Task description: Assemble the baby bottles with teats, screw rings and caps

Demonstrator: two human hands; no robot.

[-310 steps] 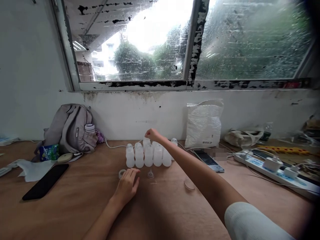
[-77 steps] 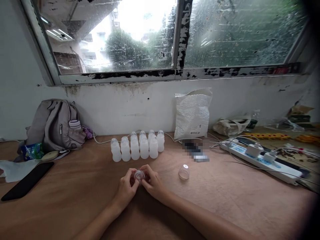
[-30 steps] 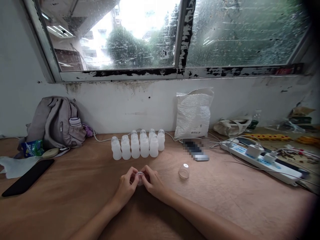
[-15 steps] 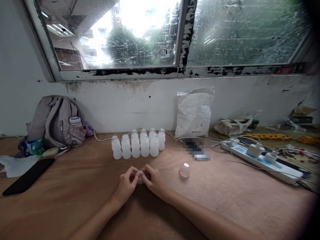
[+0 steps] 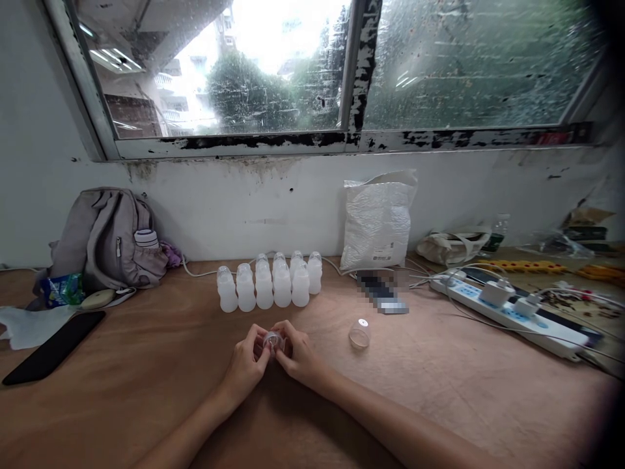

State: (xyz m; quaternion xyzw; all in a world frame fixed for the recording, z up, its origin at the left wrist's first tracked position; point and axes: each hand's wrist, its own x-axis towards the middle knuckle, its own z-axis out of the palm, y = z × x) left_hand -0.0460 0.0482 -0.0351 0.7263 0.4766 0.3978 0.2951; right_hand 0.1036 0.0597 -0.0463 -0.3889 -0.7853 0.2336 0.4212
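A small clear, round, ring-like bottle part point(image 5: 273, 339) is held low over the table between both hands; its exact kind is hard to make out. My left hand point(image 5: 250, 357) pinches it from the left with thumb and fingers. From the right, my right hand point(image 5: 299, 355) grips the same part, thumb near the front edge. Beyond the hands stand several frosted white baby bottles point(image 5: 264, 290) with clear domed caps, grouped in rows. To the right of my right hand, a loose clear cap point(image 5: 360, 336) rests on the table.
A grey backpack point(image 5: 108, 241) and a black flat case point(image 5: 53, 348) lie at left. Against the wall leans a white padded bag point(image 5: 377, 221). At right are a power strip point(image 5: 510, 316) with plugs and cables, and a pixelated object point(image 5: 381, 292).
The clear part has tilted between my fingers, so its round opening now shows more from above. Both hands stay in almost the same place. The bottles and loose cap remain where they were.
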